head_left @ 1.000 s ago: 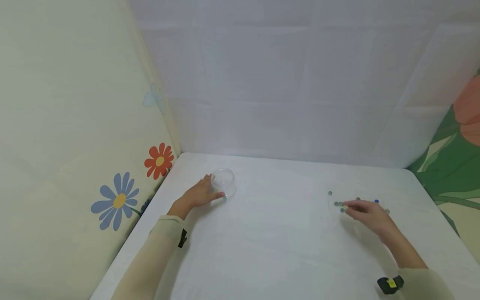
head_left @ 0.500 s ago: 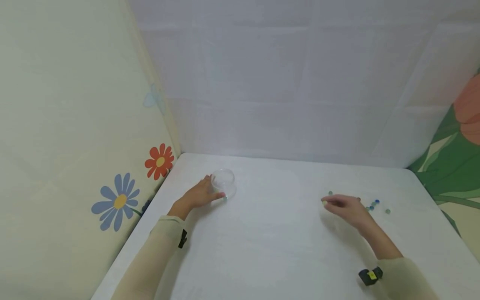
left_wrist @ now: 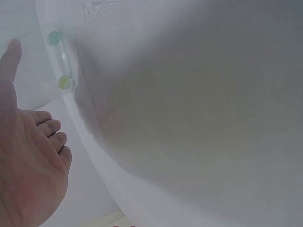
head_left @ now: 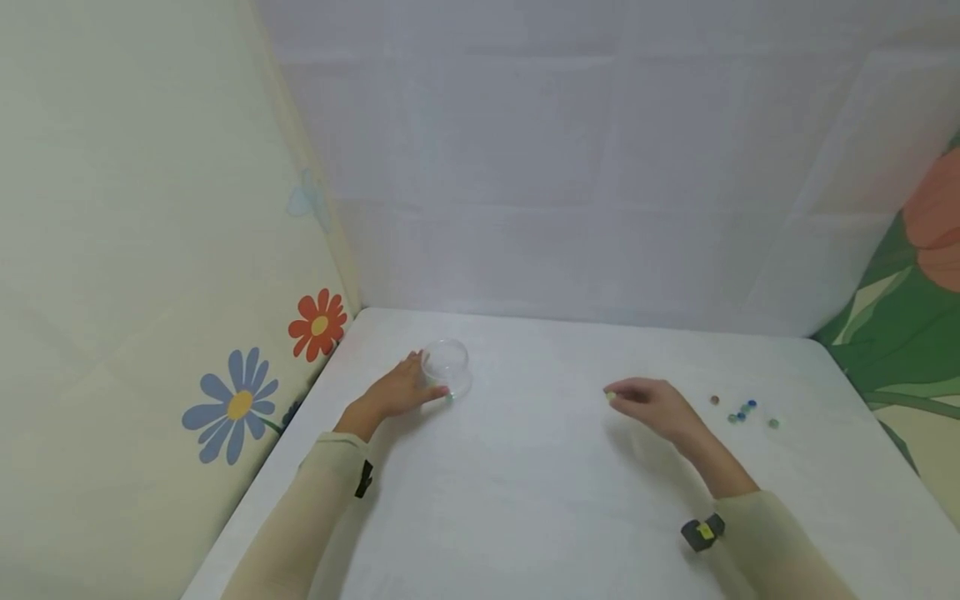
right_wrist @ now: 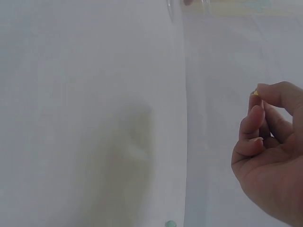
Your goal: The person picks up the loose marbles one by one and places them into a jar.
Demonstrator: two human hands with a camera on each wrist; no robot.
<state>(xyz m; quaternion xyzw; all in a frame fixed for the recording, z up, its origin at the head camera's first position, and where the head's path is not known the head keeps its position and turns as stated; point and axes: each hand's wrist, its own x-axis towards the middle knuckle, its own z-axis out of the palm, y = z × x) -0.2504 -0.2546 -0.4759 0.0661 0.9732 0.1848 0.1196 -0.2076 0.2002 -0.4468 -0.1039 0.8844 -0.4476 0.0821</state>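
My left hand (head_left: 402,386) holds a clear round cup (head_left: 454,352) at the table's back left, thumb on the near side and fingers on the far side. Two glass marbles show in the left wrist view, a greenish one (left_wrist: 54,38) and a yellow-streaked one (left_wrist: 65,82), both within the cup's clear outline. Over the middle right of the table, my right hand (head_left: 655,407) pinches a yellowish marble (head_left: 611,396) between thumb and index finger. Its other fingers are curled in, as the right wrist view shows.
Several loose marbles lie on the white table to the right of my right hand, among them a brown one (head_left: 715,400), a blue one (head_left: 752,403) and a green one (head_left: 773,423). White cloth hangs behind the table (head_left: 510,500); a flower-print wall (head_left: 135,250) flanks the left side.
My right hand has lifted the yellowish marble from the group and carried it left. Marbles it covered at the right now show. My left hand and the cup have stayed put.
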